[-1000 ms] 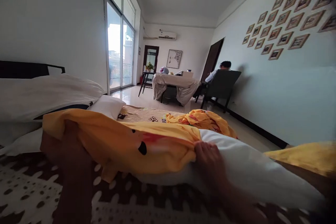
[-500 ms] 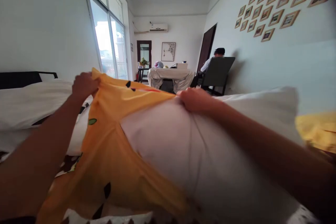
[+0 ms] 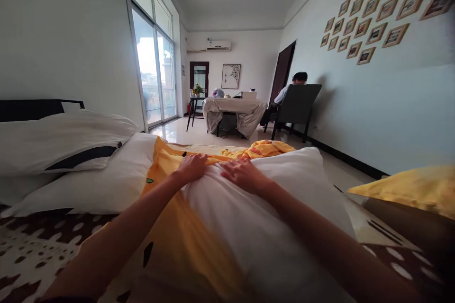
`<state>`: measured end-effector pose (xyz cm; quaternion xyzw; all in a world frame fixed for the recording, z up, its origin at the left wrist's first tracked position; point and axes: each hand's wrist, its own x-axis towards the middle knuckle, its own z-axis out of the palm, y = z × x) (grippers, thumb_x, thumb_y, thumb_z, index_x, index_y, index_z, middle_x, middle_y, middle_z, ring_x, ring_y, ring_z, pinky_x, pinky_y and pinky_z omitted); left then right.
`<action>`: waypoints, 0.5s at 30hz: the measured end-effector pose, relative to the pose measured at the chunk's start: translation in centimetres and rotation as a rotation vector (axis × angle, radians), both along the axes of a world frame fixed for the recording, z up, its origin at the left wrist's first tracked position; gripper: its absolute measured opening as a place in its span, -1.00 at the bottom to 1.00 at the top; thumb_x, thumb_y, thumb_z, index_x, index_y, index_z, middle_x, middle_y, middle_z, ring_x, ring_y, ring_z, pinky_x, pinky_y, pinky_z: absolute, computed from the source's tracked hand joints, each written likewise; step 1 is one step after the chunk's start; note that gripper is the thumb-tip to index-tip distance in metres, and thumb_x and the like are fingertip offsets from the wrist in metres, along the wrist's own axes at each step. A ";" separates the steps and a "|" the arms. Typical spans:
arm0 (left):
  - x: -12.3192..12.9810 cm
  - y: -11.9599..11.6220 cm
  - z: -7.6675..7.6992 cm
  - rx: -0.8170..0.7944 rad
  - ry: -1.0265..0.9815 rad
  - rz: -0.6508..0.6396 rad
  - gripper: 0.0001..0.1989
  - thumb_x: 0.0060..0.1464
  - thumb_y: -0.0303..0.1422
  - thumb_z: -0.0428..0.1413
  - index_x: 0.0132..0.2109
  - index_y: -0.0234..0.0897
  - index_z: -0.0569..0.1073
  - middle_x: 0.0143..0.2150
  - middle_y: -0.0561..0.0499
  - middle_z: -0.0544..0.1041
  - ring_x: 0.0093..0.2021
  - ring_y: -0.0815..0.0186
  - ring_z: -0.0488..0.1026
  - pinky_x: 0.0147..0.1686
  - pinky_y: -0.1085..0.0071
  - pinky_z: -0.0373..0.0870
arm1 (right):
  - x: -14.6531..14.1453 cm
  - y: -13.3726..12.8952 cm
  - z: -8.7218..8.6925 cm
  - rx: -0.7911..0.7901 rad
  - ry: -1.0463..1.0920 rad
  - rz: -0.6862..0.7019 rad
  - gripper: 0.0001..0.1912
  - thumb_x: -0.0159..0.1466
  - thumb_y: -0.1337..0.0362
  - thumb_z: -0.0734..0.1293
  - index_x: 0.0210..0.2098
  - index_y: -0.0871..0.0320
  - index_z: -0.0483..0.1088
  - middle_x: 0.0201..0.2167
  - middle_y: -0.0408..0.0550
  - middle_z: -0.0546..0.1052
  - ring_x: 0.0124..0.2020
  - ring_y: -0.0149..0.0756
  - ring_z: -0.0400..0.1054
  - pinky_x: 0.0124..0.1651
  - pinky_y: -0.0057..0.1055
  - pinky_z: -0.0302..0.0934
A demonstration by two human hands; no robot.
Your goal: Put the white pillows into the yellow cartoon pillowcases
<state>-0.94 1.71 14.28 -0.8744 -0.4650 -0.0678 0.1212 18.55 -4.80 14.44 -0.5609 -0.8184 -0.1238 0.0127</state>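
Observation:
A white pillow (image 3: 223,220) lies partly inside a yellow-orange pillowcase (image 3: 159,156) with dark and green printed shapes. My left hand (image 3: 194,168) is closed on the pillowcase's upper edge, where it meets the pillow. Just to its right, my right hand (image 3: 245,174) has its fingers curled into the white pillow, bunching the cloth. The two hands are close together but apart. On the right, the bare end of the pillow sticks out of the case; the part within is covered.
White pillows (image 3: 95,184) are stacked on the left. Crumpled yellow cloth (image 3: 272,148) lies beyond the pillow, and another yellow piece (image 3: 415,189) is at the right. Underneath is brown-and-white patterned bedding (image 3: 31,241). A person sits in a dark chair (image 3: 298,109) near a covered table (image 3: 234,104).
My left hand has moved right and down along the pillowcase edge, close to my right hand. The pillow and case now sit lower, and the pillow stacks and floor show more.

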 end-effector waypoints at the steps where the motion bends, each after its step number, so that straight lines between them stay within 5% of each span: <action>1: 0.2 0.4 -0.4 0.017 -0.005 0.017 -0.65 0.11 -0.48 -0.11 0.01 -0.33 0.40 -0.11 -0.20 0.52 -0.10 0.07 0.50 -0.17 0.19 0.42 | 0.1 -0.5 -0.1 -0.064 0.045 0.036 -0.37 0.37 -0.12 -0.08 0.31 -0.01 0.04 0.16 0.13 0.36 0.11 -0.05 0.29 0.08 -0.12 0.12; 4: 1.1 0.9 -0.7 0.074 -0.023 0.029 -0.68 0.14 -0.53 -0.14 -0.03 -0.38 0.41 -0.08 -0.25 0.49 -0.07 0.06 0.47 -0.14 0.16 0.40 | -0.3 -1.5 -0.4 -0.256 0.131 0.137 -0.11 0.20 -0.32 0.07 0.37 -0.02 -0.16 0.23 0.22 0.25 0.16 0.10 0.23 0.08 -0.06 0.12; 6: 2.4 0.8 -0.6 0.110 -0.038 0.000 -0.67 0.16 -0.54 -0.15 0.00 -0.36 0.39 0.01 -0.26 0.44 0.03 0.07 0.41 -0.10 0.17 0.38 | -1.6 -1.5 -0.9 -0.264 0.102 0.193 0.01 0.11 -0.27 0.25 0.37 0.09 -0.12 0.21 0.30 0.27 0.15 0.16 0.23 0.10 -0.02 0.10; 8: 4.1 0.6 -0.4 0.120 -0.042 -0.049 -0.67 0.17 -0.55 -0.14 0.01 -0.32 0.39 0.05 -0.23 0.41 0.12 0.08 0.34 -0.07 0.21 0.36 | -3.5 -1.2 -1.7 -0.205 0.057 0.235 -0.09 0.07 -0.10 0.35 0.28 0.25 0.11 0.09 0.32 0.39 0.06 0.12 0.31 0.10 -0.03 0.10; 11: 6.8 0.5 -0.4 0.065 -0.031 -0.108 -0.72 0.14 -0.50 -0.04 -0.02 -0.28 0.43 -0.05 -0.20 0.48 0.04 0.11 0.41 -0.07 0.23 0.36 | -6.2 -0.7 -3.7 -0.149 -0.019 0.276 -0.49 0.05 0.11 0.36 -0.10 0.32 0.46 -0.14 0.26 0.53 -0.07 0.07 0.39 0.11 -0.09 0.11; 13: 7.9 0.7 -0.7 0.016 -0.031 -0.112 -0.74 0.11 -0.46 0.02 -0.05 -0.28 0.46 -0.13 -0.19 0.51 -0.05 0.12 0.47 -0.09 0.24 0.37 | -7.0 -0.3 -5.2 -0.124 -0.010 0.333 -0.63 0.05 0.18 0.34 -0.22 0.30 0.50 -0.18 0.22 0.54 -0.05 0.08 0.37 0.13 -0.09 0.09; 15: 8.4 0.7 -0.9 -0.019 -0.042 -0.089 -0.74 0.11 -0.42 0.02 -0.05 -0.28 0.47 -0.16 -0.19 0.52 -0.08 0.12 0.48 -0.11 0.25 0.38 | -6.9 0.3 -6.4 -0.088 0.084 0.374 -0.60 0.06 0.25 0.32 -0.12 0.30 0.46 -0.09 0.22 0.51 0.01 0.08 0.33 0.14 -0.09 0.09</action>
